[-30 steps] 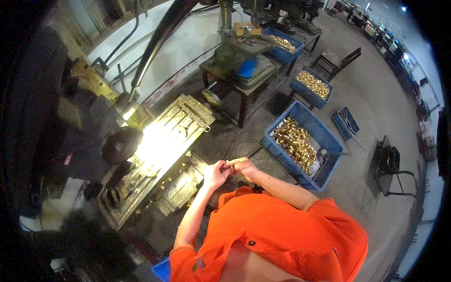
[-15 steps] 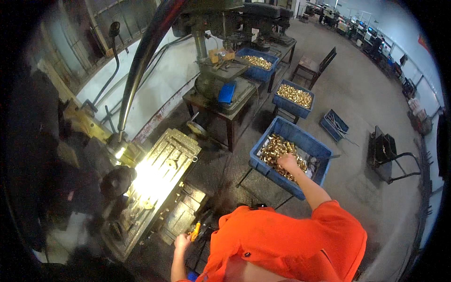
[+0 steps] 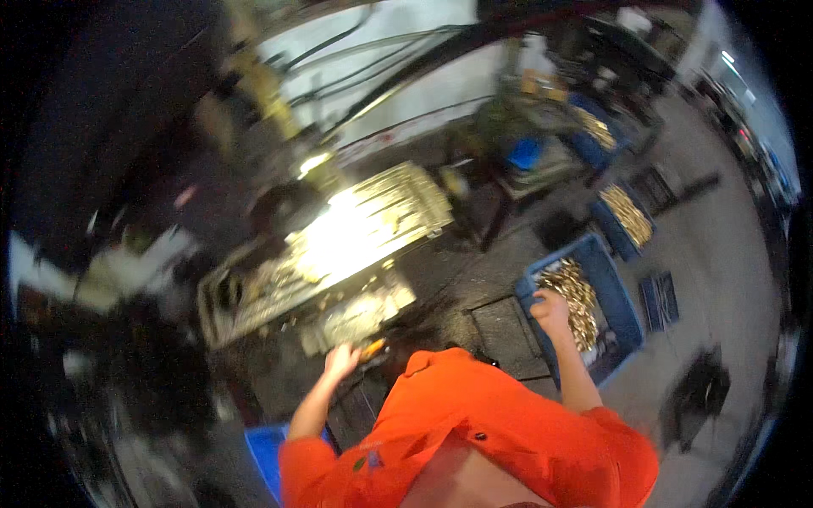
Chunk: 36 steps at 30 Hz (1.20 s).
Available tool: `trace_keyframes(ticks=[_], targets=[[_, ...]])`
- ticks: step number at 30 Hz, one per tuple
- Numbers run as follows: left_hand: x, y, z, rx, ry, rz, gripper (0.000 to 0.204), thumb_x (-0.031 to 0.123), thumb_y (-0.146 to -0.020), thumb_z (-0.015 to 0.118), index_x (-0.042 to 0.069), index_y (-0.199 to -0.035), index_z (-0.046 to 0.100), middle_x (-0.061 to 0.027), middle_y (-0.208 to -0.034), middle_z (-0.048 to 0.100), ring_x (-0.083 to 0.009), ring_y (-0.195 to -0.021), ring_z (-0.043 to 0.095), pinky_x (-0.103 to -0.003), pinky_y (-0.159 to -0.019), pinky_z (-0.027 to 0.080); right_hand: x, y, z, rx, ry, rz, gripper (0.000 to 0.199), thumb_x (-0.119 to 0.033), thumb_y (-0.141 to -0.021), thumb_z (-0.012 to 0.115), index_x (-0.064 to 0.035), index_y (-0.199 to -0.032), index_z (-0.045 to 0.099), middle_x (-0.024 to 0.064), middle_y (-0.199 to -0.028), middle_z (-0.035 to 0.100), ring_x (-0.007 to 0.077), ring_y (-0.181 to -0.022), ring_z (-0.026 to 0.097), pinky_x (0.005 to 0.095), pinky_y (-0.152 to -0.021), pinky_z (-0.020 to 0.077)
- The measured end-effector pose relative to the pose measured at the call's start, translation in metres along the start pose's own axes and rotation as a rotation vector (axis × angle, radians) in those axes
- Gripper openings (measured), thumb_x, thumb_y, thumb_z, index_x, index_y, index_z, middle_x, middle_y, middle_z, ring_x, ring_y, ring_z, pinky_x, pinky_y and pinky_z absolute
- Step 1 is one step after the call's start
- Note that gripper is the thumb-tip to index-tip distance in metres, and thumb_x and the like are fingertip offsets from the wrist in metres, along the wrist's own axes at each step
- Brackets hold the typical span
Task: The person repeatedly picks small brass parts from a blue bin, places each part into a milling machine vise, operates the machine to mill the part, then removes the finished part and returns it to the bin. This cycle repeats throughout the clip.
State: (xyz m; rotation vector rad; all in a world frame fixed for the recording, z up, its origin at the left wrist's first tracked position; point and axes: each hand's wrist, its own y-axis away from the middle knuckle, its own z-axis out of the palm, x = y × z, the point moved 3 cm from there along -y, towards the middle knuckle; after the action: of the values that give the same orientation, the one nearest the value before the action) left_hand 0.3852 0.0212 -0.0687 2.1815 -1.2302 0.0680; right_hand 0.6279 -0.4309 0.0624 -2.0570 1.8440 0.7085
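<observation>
Right hand has shifted from amid the gold parts to their left edge, suggesting withdrawal; bin below it. Fingers curled; contents cannot be told. Left hand remains closed round the yellow tool.

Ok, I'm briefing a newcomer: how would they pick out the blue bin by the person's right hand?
Start at the orange shirt, then follow the bare right forearm up to the right hand. The blue bin there holds a pile of shiny gold-coloured parts. Unlike its neighbours, it has a hand at it, and it looks larger.
</observation>
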Motion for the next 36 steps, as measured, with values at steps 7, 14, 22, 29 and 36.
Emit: trace_keyframes(ticks=[7,14,22,29,36], targets=[[0.125,0.040,-0.078,0.091,0.114,0.458,0.026,0.034,-0.083,0.051,0.013,-0.092,0.061,-0.0112,-0.074,0.062,-0.0293,-0.068,0.060,-0.041,-0.060,0.046,-0.176,0.048,0.102,-0.171,-0.042,-1.111,0.057,-0.015,-0.057,0.057,-0.0079,-0.113,0.053,0.0143,-0.104,0.060,0.0344,-0.099,0.054,0.0392,-0.083,0.0435],[0.135,0.071,-0.084,0.149,0.346,0.637,0.020,0.029,-0.080,0.059,0.010,-0.083,0.064,-0.0079,-0.056,0.056,-0.0208,-0.052,0.056,-0.033,-0.051,0.043,-0.213,0.060,0.127,-1.247,0.150,-0.748,0.027,-0.012,-0.060,0.053,-0.0042,-0.086,0.057,0.0140,-0.069,0.060,0.0267,-0.066,0.060,0.0359,-0.061,0.0464],[-0.007,0.049,-0.079,0.522,0.460,-0.099,0.021,0.025,-0.076,0.059,0.006,-0.081,0.064,-0.0110,-0.071,0.064,-0.0249,-0.066,0.062,-0.035,-0.059,0.047,-0.219,0.037,0.132,-0.653,0.341,-0.909,0.021,-0.025,-0.061,0.058,-0.0089,-0.074,0.058,0.0152,-0.074,0.062,0.0333,-0.073,0.060,0.0418,-0.066,0.0473],[-0.026,0.045,-0.054,0.413,0.559,-0.003,0.017,0.013,-0.072,0.054,0.009,-0.085,0.064,-0.0085,-0.063,0.061,-0.0180,-0.056,0.058,-0.033,-0.054,0.045,-0.317,0.009,0.154,-0.528,0.429,-0.772,0.028,-0.026,-0.063,0.058,-0.0003,-0.071,0.064,0.0189,-0.071,0.062,0.0316,-0.068,0.062,0.0377,-0.066,0.0496],[-0.030,0.039,-0.046,0.299,0.483,0.116,0.022,0.011,-0.070,0.052,0.003,-0.087,0.063,-0.0119,-0.070,0.062,-0.0222,-0.064,0.060,-0.034,-0.062,0.047,-0.325,-0.021,0.182,-0.500,0.320,-0.907,0.042,-0.022,-0.067,0.057,-0.0095,-0.107,0.055,0.0149,-0.074,0.061,0.0292,-0.064,0.058,0.0371,-0.062,0.0468]])
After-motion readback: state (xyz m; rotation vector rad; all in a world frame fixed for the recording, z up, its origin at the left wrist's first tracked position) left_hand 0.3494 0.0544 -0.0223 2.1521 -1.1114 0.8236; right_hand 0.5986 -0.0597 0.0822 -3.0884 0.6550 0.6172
